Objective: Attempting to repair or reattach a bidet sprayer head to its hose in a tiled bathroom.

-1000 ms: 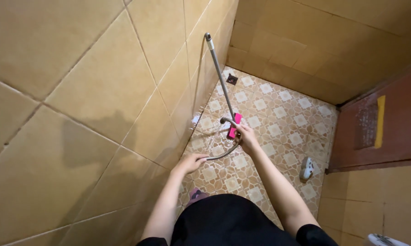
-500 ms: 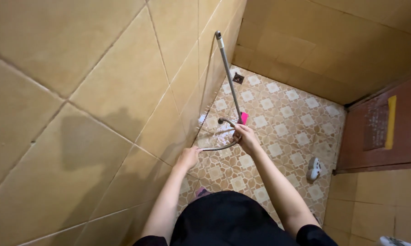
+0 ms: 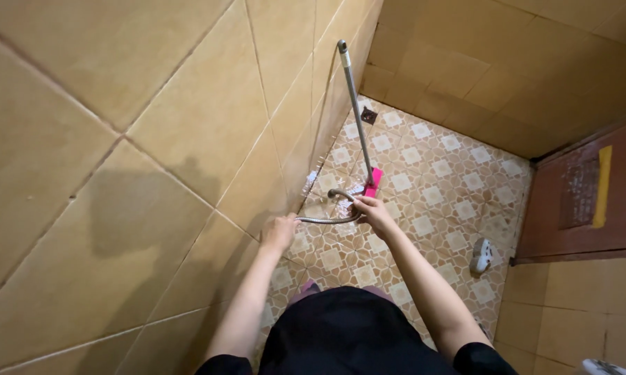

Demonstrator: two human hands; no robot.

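My right hand (image 3: 373, 210) grips the end of a flexible metal spray hose (image 3: 330, 219), whose curved nozzle (image 3: 338, 193) points at the floor. Water splashes on the tiles under it. My left hand (image 3: 279, 231) is closed on the hose near the wall. A long metal handle (image 3: 358, 111) leans against the yellow tiled wall, with a pink scrubbing head (image 3: 374, 182) resting on the floor just beyond my right hand.
Patterned floor tiles (image 3: 431, 180) fill a narrow stall between yellow tiled walls (image 3: 153, 139). A small floor drain (image 3: 369, 115) sits at the far corner. A white object (image 3: 481, 255) lies by the reddish-brown door (image 3: 583, 201) on the right.
Both hands have shifted slightly toward the wall with the hose. My left hand has risen closer to the wall. The view has tilted a little.
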